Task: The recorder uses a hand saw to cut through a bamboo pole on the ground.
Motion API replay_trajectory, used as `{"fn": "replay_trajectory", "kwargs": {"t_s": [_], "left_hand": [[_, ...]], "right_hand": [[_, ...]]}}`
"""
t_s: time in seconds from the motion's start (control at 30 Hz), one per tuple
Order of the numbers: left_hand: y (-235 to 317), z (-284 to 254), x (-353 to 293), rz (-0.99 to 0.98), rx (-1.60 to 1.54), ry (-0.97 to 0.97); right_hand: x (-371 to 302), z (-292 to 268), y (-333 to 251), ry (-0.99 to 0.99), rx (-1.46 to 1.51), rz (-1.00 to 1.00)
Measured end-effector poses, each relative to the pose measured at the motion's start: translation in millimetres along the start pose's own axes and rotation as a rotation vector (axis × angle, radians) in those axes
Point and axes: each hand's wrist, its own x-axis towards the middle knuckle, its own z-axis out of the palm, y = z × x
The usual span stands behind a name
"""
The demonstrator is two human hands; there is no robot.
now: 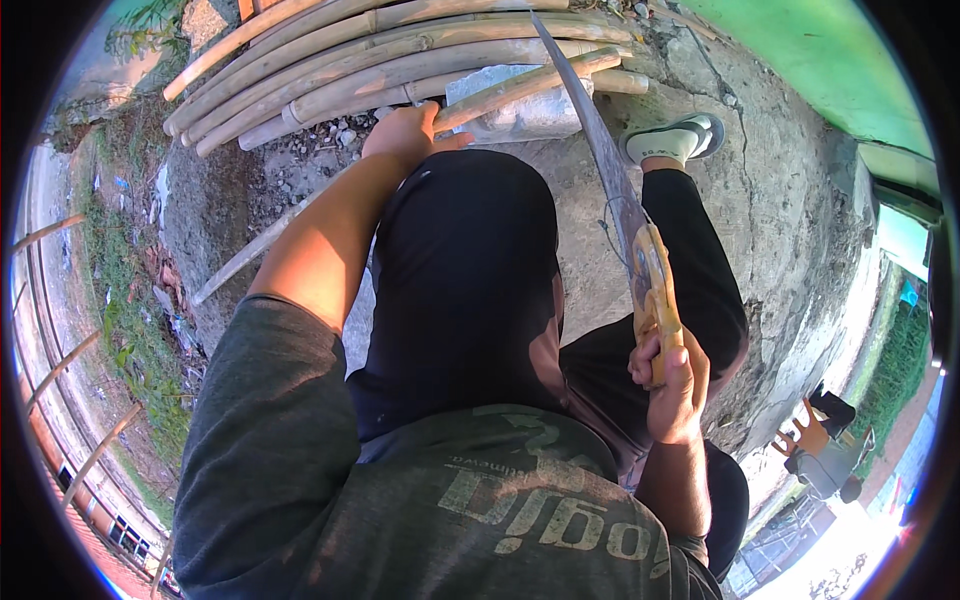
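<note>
My right hand (676, 385) is wrapped around the wooden handle of a handsaw (612, 180). The long blade points away from me and crosses over a bamboo pole (500, 95) near its right end; I cannot tell whether the teeth touch it. My left hand (405, 135) is closed around that same pole, left of the blade. The pole slants from far right to near left, passing behind my left arm, and its right part lies over a pale block (525, 118). My knee hides part of the ground between my hands.
Several bamboo poles (370, 65) lie side by side beyond the block. My foot in a sandal (680, 138) rests on cracked concrete (700, 240). A green wall (800, 60) stands at far right. Grass and rubble (130, 290) border the left. Another person (825, 450) is off to the right.
</note>
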Motion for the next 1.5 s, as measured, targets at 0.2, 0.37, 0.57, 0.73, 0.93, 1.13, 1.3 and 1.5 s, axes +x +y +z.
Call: {"fn": "replay_trajectory", "kwargs": {"t_s": [0.2,0.37,0.57,0.73,0.93,1.13,1.3,1.5], "left_hand": [[-7,18,10,0.009,-0.015,0.068],[-5,15,11,-0.041,0.023,0.033],[-15,10,13,0.026,-0.029,0.035],[-22,-23,30,0.129,0.151,0.005],[-29,-4,29,0.105,0.155,0.101],[-17,-12,19,0.143,0.119,0.081],[-21,-9,20,0.121,0.098,0.052],[-17,-12,24,0.049,0.104,0.009]], "right_hand": [[63,23,-9,0.060,0.061,-0.003],[64,11,-12,0.079,0.067,0.052],[-15,-25,-13,0.129,0.184,0.099],[-13,-16,-12,0.148,0.166,0.100],[-17,-6,-10,0.119,0.142,0.090],[-15,3,-17,0.115,0.082,0.066],[38,30,-21,0.124,0.094,0.074],[27,29,-18,0.176,0.203,0.147]]}}
